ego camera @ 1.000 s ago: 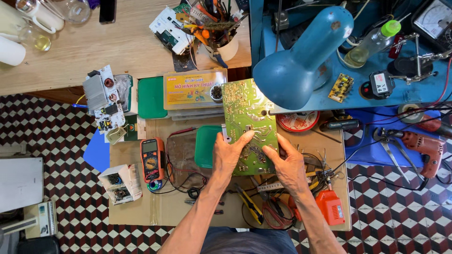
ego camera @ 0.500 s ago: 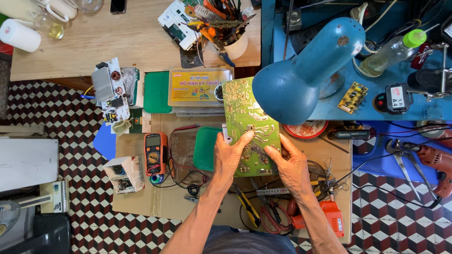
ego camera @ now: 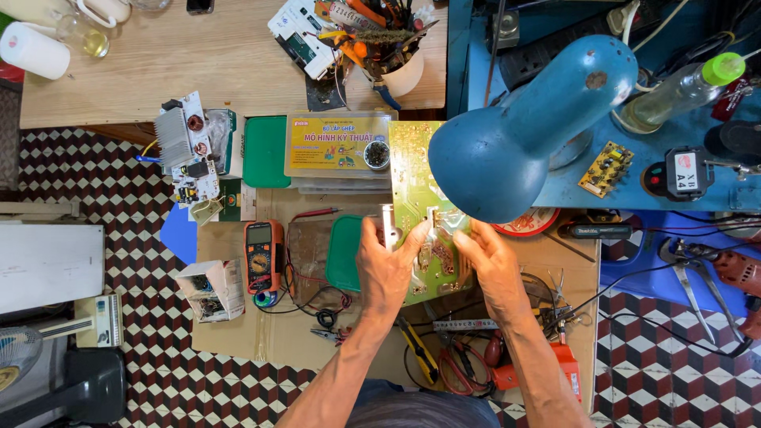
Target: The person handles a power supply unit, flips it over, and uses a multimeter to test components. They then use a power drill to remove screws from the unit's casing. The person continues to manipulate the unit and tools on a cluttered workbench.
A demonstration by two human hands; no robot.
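A blue desk lamp [ego camera: 523, 135] hangs over the cardboard-covered desk [ego camera: 277, 341]. An orange multimeter [ego camera: 261, 257] lies at the left, just beside a small torn box [ego camera: 212, 289]. A yellow-lidded plastic case [ego camera: 339, 147] sits beside a green lid [ego camera: 265, 150]. A white cup of tools [ego camera: 392, 47] stands on the wooden desk [ego camera: 198, 71]. A clear bottle with a green cap [ego camera: 682, 87] lies at the right.

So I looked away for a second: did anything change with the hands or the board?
Little. Both hands stay on the green circuit board: the left hand at its left edge, the right hand at its lower right. The board's pose looks unchanged; mainly the head camera shifted. The blue lamp, orange multimeter and yellow-lidded box stayed put.
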